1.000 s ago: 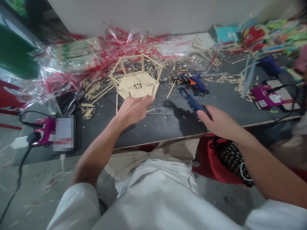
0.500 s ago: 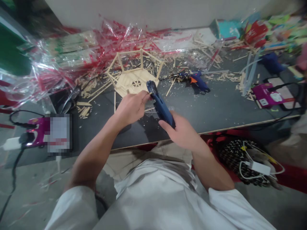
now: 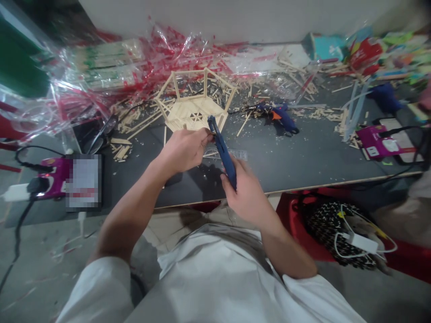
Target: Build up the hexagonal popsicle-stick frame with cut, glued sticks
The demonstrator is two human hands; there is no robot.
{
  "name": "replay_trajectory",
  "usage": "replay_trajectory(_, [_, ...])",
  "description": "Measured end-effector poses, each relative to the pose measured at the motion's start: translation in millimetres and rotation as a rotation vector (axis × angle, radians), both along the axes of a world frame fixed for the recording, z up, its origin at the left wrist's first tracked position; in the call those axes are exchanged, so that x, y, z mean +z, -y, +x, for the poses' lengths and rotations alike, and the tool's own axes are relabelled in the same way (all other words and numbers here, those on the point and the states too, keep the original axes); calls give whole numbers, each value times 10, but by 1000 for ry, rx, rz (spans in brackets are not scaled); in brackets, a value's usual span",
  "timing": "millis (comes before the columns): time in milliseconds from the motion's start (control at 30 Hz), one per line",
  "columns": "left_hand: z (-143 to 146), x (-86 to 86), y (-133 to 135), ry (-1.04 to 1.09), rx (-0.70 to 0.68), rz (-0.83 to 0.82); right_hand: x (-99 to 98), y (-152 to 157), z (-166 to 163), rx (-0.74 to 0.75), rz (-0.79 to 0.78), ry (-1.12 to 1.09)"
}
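Note:
My right hand [image 3: 247, 190] is wrapped round the handles of a blue hand cutter [image 3: 225, 152], whose head points up and away from me. Close against that head, my left hand [image 3: 186, 150] is closed in a pinch on a thin wooden stick, mostly hidden by the fingers. Just beyond both hands stands a frame of wooden sticks [image 3: 206, 85], with a flat slatted base and upright posts joined by a top rail. A clear plastic ruler [image 3: 239, 154] lies on the dark table [image 3: 286, 157] behind the cutter.
A blue glue gun [image 3: 284, 119] lies right of the frame amid stick scraps. Plastic wrapping [image 3: 134, 67] is heaped at the back. Purple power strips [image 3: 373, 141] sit at both sides, with a phone-like device [image 3: 84, 181] at left. A patterned bag [image 3: 330, 229] rests below the edge.
The cutter has turned more edge-on, and my right hand has shifted slightly left and down. My left hand keeps its pinch beside the cutter's head. The view has shifted slightly.

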State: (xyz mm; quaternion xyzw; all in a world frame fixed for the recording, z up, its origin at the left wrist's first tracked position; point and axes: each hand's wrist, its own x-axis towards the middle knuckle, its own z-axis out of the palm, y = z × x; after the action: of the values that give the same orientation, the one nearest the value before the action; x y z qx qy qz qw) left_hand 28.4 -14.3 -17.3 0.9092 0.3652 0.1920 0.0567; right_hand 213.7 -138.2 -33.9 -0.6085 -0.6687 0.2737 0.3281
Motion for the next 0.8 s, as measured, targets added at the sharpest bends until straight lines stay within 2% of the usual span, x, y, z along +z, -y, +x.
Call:
replay_trajectory(433, [-25, -30, 18, 4, -16, 70, -76, 36, 5, 6, 17, -85])
replay_trajectory(800, [-27, 25, 23, -28, -18, 39, -73, 36, 47, 44, -36, -107])
